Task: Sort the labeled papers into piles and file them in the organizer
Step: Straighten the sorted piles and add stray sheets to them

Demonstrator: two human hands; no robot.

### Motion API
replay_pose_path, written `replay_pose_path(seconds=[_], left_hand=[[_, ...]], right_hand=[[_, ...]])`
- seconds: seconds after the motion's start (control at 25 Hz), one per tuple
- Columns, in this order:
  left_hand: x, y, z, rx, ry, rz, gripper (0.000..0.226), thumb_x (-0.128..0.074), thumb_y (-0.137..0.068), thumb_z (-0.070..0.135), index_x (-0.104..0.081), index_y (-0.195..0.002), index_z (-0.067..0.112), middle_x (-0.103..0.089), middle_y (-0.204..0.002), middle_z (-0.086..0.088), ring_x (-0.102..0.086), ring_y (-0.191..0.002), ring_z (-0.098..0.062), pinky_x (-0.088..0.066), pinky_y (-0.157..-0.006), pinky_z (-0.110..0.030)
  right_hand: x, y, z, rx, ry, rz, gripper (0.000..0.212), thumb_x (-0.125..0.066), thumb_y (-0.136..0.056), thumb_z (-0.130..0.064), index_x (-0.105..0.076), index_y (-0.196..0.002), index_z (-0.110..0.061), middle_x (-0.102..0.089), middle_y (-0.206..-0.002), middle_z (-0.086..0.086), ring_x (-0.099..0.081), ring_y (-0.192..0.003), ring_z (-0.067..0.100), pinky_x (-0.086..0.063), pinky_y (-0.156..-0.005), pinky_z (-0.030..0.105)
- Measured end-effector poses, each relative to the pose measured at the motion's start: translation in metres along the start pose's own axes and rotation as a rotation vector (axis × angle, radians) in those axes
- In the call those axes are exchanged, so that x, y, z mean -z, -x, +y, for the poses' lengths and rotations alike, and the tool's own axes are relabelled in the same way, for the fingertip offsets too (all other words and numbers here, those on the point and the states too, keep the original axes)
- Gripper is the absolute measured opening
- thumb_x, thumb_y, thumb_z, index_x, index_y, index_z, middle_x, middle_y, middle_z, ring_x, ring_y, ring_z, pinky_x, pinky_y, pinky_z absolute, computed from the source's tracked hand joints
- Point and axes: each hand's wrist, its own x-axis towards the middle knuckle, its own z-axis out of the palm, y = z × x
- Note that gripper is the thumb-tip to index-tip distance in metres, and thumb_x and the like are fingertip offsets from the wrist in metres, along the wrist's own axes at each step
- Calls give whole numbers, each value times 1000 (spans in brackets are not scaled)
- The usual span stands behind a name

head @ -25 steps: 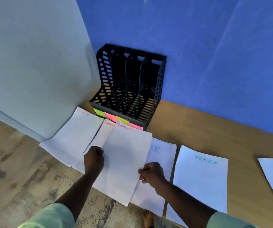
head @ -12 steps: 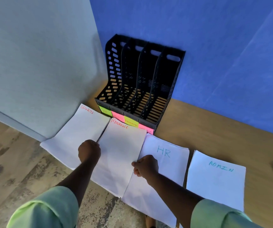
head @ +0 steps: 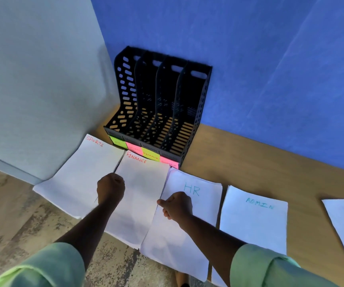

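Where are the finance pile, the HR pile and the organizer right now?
Finance pile (head: 144,195): head view, bare middle of top sheet.
HR pile (head: 204,206): head view, top sheet right of the lettering.
Organizer (head: 197,119): head view, right outer wall.

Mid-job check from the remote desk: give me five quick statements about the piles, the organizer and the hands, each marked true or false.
1. The FINANCE pile lies between the SPORTS pile and the HR pile. True.
2. The black organizer already holds papers in its slots. False: every slot in view is empty.
3. Both hands are at the FINANCE pile, the left hand at its left edge and the right hand at its right edge. True.
4. The ADMIN pile lies left of the SPORTS pile. False: it lies right of the HR pile.
5. Coloured sticky notes run along the organizer's front lip. True.
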Motion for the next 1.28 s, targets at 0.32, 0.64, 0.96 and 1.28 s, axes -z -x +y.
replay_pose_path(seconds=[0.32,0.64,0.96,1.28], left_hand=[[-41,76,63,-128,203,-238,16,-62,-86,12,-73,-76,18,-75,-81,1,-69,-81,-23,-47,-73,-29],[-123,212,158,-200,305,-398,20,-67,-85,14,-70,-67,24,-72,-68,10,-69,-69,-15,-54,-75,-36],[-207,342,282,-340,340,-634,18,-62,-84,7,-71,-75,20,-73,-71,4,-70,-72,-19,-51,-67,-30],[-302,469,336,-256,231,-874,25,-66,-86,11,-68,-110,8,-73,-101,-13,-70,-86,-26,-53,-77,-33]], right_hand=[[92,15,53,-51,-134,123,22,-78,-81,-29,-72,-72,-11,-74,-61,0,-75,-59,16,-65,-70,36],[225,70,170,-145,-359,353,15,-72,-77,-23,-70,-76,-8,-74,-63,3,-63,-49,13,-58,-54,32],[375,122,318,-247,-155,612,11,-67,-83,-30,-72,-84,-20,-76,-85,-6,-70,-80,17,-61,-73,35],[406,160,433,-148,511,437,64,-45,-102,-53,-25,-159,-33,-3,-172,-6,-4,-159,22,-23,-125,41]])
